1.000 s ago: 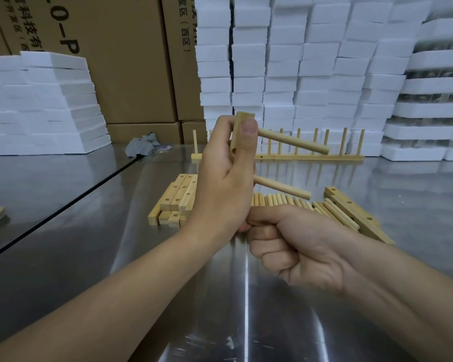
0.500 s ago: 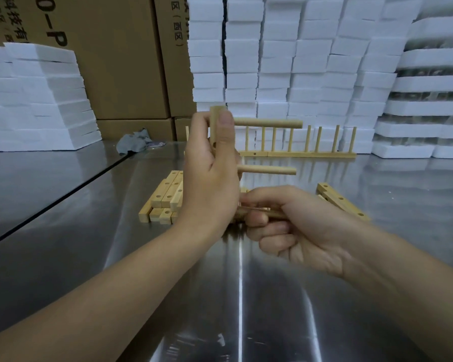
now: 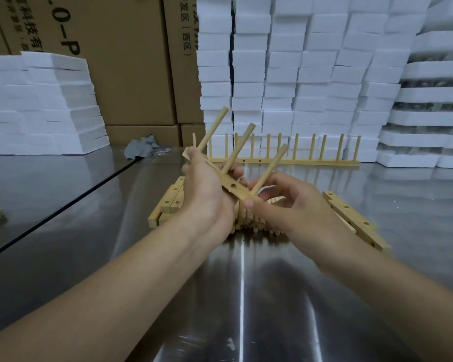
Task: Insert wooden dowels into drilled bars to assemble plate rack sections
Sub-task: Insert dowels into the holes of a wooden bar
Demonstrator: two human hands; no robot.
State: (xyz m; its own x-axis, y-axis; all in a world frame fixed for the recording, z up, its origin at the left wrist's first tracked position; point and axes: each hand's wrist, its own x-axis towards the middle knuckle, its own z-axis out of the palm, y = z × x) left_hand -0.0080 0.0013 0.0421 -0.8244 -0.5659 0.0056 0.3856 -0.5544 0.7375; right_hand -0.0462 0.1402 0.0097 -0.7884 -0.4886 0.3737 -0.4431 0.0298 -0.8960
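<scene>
My left hand grips a drilled wooden bar held slanted above the steel table. Two dowels stand out of the bar, pointing up and right. A third dowel sits at the bar's lower end, pinched at its base by my right hand, whose thumb lies under the bar end. Beneath my hands lies a row of loose dowels, mostly hidden. Drilled bars are stacked at the left and at the right.
A finished rack section with several upright dowels stands behind, near stacked white foam blocks. Cardboard boxes rise at the back left, more foam beside them. A grey rag lies near the table seam.
My left hand tilted the bar from upright to slanted, so the dowels now point up and right. My right hand brought a third dowel up to the bar's lower end.
</scene>
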